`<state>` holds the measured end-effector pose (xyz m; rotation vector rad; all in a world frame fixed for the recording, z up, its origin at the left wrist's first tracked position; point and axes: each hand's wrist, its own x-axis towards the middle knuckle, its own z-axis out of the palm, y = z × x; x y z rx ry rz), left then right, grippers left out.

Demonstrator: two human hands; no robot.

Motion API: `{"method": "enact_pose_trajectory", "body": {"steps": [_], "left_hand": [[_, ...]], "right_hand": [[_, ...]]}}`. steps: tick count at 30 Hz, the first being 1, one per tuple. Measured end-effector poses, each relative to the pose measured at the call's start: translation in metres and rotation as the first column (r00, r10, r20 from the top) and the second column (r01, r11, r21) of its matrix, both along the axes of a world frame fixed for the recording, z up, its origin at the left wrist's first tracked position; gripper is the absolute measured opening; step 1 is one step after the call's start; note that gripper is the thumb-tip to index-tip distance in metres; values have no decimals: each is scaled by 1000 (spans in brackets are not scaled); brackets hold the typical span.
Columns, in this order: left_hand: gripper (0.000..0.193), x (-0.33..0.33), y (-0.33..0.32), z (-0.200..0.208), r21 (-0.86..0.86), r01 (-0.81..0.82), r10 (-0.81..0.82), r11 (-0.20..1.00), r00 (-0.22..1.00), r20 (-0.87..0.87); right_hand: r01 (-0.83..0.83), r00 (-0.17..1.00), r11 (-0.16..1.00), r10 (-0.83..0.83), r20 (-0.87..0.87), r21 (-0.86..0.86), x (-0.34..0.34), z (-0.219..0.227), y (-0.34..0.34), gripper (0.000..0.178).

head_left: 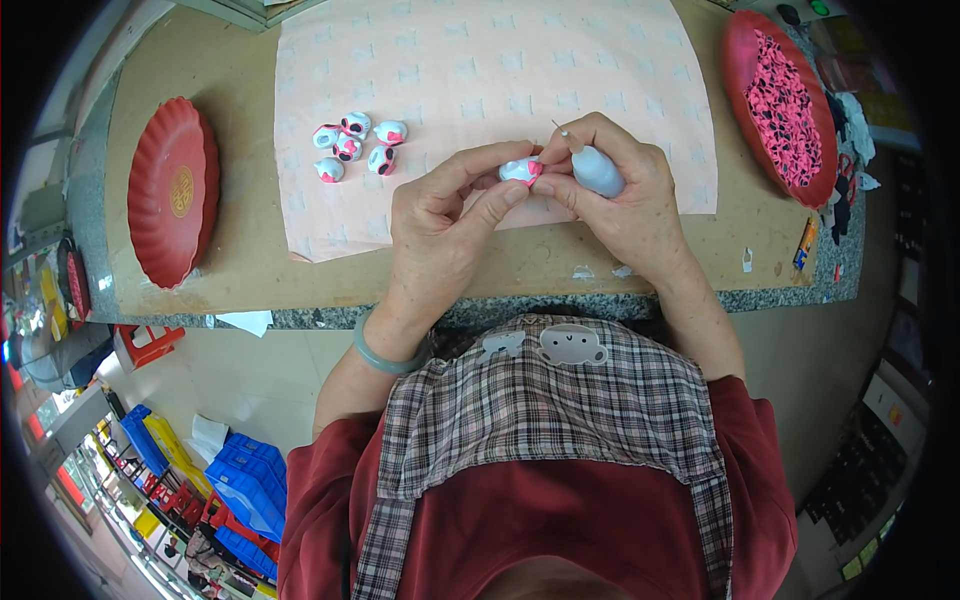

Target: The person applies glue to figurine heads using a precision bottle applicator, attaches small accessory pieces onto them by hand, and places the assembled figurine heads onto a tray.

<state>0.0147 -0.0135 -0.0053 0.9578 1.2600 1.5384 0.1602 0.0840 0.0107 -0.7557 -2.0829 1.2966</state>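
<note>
Between the thumb and fingers of my left hand (445, 205) is a small white figurine head with a pink bow (519, 171). My right hand (625, 185) holds a small glue bottle with a thin needle tip (597, 172), tilted so the needle points up and left. The right thumb and fingertips also meet the figurine's right side. Several similar white pieces with pink and black parts (347, 149) lie on the pale pink patterned sheet (480, 60), left of my hands.
An empty-looking red scalloped dish (150, 200) stands at the left. On the right, another red dish (738, 75) bears many small pink and black pieces (785, 110). An orange tube (805, 243) and paper scraps (747, 260) lie near the right edge. Blue crates (245, 485) stand on the floor.
</note>
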Motion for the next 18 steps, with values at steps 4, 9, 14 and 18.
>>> {"method": "enact_pose_trajectory", "body": {"steps": [4,9,14,18], "left_hand": [[26,4,-1,-3,-6,-23,24,1000,997,77],[26,7,0,-6,-27,-60,64,998,983,173],[26,9,0,-8,-25,-64,68,998,965,254],[26,12,-1,-7,-13,-70,71,997,962,263]], "right_hand": [[25,999,991,-22,25,-132,1,0,1,22],[56,996,997,-53,-69,43,-3,-11,-2,22],[76,989,997,-73,-130,16,-3,-18,-10,21],[96,978,991,-111,-176,-93,-4,-20,-14,19]]}}
